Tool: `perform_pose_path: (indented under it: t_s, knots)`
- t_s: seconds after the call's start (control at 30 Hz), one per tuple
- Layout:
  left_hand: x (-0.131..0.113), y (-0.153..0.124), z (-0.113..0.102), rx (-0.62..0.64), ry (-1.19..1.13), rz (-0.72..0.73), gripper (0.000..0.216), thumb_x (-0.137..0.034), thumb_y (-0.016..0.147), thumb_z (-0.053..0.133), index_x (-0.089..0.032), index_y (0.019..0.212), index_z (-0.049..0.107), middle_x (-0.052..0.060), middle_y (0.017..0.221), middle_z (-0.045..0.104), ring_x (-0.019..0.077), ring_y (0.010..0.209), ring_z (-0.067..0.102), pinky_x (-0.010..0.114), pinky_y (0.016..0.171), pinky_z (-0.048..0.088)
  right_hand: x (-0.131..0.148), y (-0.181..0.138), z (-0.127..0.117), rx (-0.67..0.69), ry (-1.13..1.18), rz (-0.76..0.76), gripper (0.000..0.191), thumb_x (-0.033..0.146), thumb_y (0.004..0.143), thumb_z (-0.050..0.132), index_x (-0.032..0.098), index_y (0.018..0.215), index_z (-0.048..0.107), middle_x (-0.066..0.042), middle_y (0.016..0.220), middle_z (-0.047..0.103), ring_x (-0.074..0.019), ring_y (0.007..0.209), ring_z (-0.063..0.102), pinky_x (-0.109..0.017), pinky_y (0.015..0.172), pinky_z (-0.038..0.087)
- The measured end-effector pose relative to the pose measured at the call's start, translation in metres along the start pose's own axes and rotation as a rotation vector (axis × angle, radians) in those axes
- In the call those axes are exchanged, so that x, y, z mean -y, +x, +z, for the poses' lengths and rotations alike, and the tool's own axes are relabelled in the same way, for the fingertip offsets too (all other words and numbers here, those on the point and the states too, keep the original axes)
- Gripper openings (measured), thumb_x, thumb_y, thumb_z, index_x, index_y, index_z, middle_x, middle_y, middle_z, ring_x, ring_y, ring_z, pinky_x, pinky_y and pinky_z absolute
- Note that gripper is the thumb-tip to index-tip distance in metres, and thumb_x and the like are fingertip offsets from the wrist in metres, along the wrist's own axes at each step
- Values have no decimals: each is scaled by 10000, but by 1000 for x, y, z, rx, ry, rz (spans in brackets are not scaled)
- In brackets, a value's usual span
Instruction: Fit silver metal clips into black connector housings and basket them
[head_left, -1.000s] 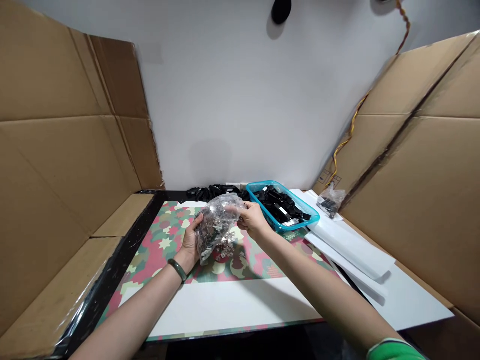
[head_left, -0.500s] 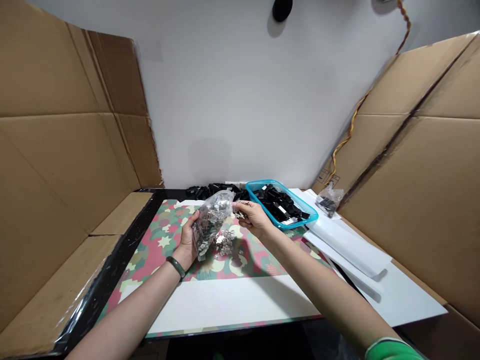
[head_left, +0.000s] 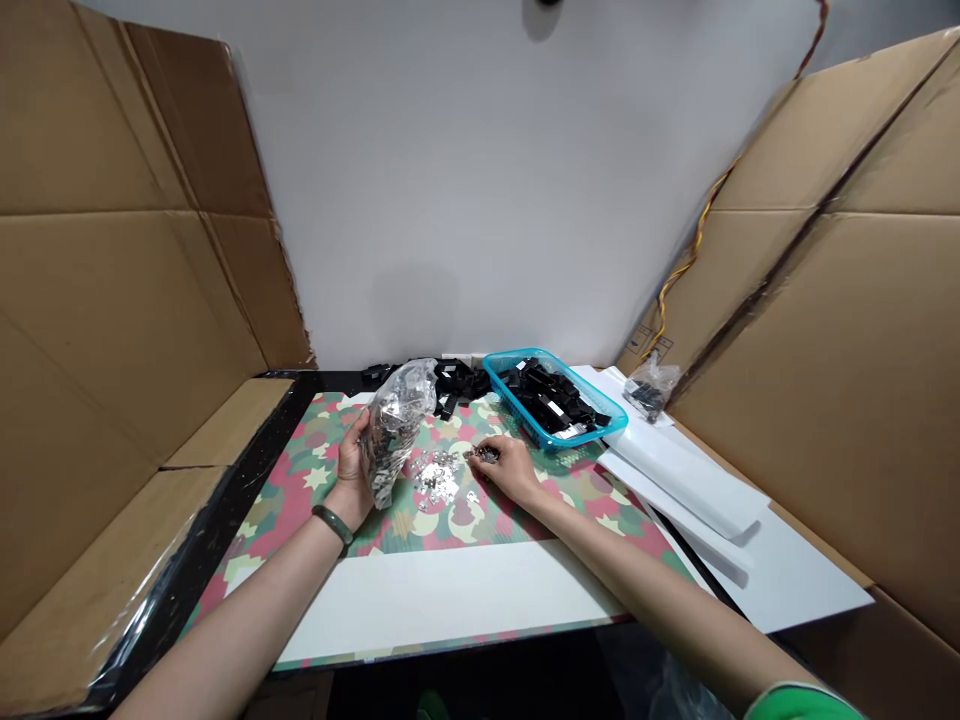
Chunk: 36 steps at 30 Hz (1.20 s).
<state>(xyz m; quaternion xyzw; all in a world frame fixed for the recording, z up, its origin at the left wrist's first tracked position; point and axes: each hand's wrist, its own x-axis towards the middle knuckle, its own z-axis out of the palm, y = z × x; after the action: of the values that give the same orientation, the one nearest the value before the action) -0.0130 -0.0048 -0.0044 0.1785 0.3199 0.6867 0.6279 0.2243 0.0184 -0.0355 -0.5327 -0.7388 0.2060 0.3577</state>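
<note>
Clear plastic bag of metal bits [head_left: 393,432] | I'm gripping it upright, fingers curled round it, in my left hand [head_left: 352,472] | my right hand [head_left: 510,470] is pinching a few bits, fingers nearly closed | loose bits [head_left: 436,478] are lying between both hands, just beside my right fingertips [head_left: 480,455] | blue basket [head_left: 583,436] is sitting beyond them

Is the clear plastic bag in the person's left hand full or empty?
Fairly full: the clear plastic bag bulges with small silvery pieces packed inside it, and it sits upright in the left hand.
</note>
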Motion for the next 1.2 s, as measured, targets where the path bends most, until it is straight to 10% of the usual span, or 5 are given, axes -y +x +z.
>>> perform_pose_path:
  t_s: [0.27, 0.97, 1.2]
  knots:
    - [1, 3, -1, -10, -39, 12, 403, -370, 750, 716, -220, 1122, 684, 30, 878, 781, 273, 854, 742, 364, 690, 626, -3, -6, 8, 21, -285, -158, 148, 332, 835, 643, 187, 835, 669, -76, 932, 615, -201, 816, 579, -265, 624, 354]
    - [3, 1, 1, 32, -169, -70, 248, -329, 838, 666, -169, 1024, 702, 34, 834, 781, 222, 798, 748, 327, 780, 614, 13, 19, 11, -308, 883, 185, 293, 468, 736, 690, 184, 670, 668, 0, 490, 571, -234, 765, 673, -349, 760, 500]
    - [7, 1, -3, 121, -135, -132, 373, -424, 842, 664, -156, 1100, 692, 75, 965, 779, 271, 956, 724, 377, 886, 576, 42, 27, -24, -84, 605, -158, 552, 421, 720, 783, 239, 1223, 647, -106, 1220, 667, -272, 1134, 611, -425, 993, 455]
